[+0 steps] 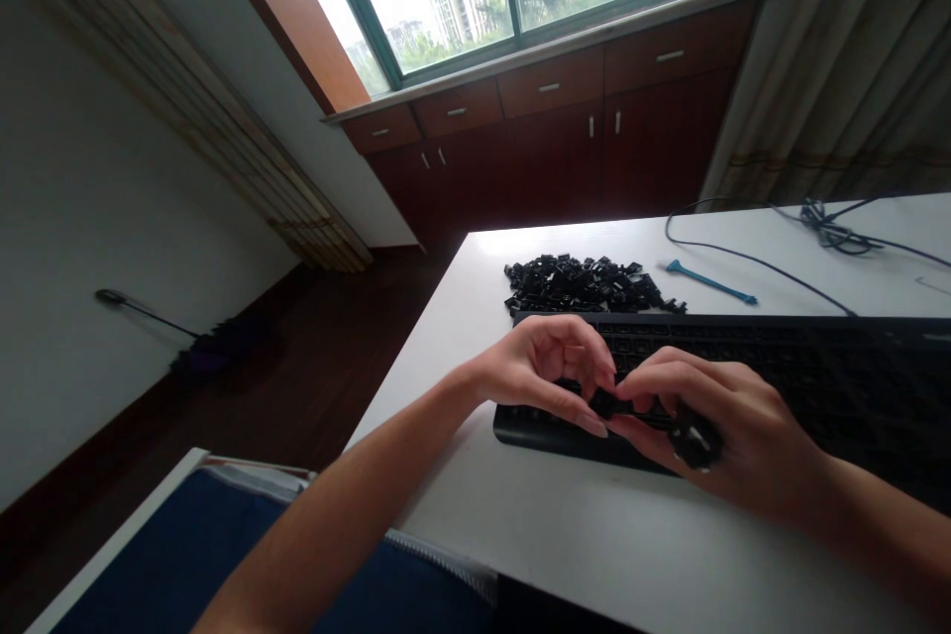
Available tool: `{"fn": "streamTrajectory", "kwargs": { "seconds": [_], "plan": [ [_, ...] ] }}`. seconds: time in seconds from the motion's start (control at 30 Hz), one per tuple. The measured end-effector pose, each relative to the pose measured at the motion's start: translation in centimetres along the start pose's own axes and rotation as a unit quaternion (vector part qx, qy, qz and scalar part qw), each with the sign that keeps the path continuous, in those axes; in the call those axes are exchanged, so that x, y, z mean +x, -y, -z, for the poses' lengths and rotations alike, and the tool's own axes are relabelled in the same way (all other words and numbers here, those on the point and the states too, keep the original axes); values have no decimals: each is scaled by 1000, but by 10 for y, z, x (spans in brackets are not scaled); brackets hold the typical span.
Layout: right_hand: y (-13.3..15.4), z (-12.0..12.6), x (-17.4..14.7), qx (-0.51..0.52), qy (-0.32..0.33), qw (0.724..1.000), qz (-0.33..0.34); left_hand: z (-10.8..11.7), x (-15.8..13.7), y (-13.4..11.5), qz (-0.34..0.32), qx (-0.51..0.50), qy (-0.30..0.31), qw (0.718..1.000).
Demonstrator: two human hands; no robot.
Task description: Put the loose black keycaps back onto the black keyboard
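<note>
Over the left end of a black keyboard, my two hands meet at the fingertips. Between them is a small black keycap, pinched by the thumb and fingers of my left hand. The thumb and index finger of my right hand touch the same keycap from the other side. A dark tool with a thick black handle is tucked in my right palm, its end facing me; its kind does not show. Behind the keyboard lies a heap of loose black keycaps.
A thin blue tool lies on the white table behind the keyboard. A black cable runs to a bundle at the back right. A blue fabric item with a zip is at the lower left. Wooden cabinets stand under the window.
</note>
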State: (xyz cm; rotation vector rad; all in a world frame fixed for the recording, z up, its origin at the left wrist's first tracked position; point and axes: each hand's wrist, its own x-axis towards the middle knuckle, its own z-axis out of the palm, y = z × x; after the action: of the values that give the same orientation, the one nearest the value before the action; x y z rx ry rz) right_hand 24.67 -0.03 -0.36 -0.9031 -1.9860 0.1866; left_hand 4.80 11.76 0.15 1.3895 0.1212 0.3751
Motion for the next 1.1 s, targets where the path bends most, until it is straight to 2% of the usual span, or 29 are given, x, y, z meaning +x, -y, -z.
{"fn": "streamTrajectory", "kwargs": {
  "seconds": [0.23, 0.63, 0.83, 1.1],
  "plan": [
    [0, 0, -1, -4, -2, 1000, 1, 2, -2, 1, -1, -35, 33, 999],
    [0, -2, -1, 4, -5, 1000, 4, 0, -1, -1, 28, -10, 3, 1000],
    [1, -1, -1, 0, -5, 1000, 3, -2, -1, -1, 2, -6, 6, 1000],
    [0, -1, -2, -16, -9, 1000, -6, 0, -3, 0, 15, -8, -1, 1000]
  ]
}}
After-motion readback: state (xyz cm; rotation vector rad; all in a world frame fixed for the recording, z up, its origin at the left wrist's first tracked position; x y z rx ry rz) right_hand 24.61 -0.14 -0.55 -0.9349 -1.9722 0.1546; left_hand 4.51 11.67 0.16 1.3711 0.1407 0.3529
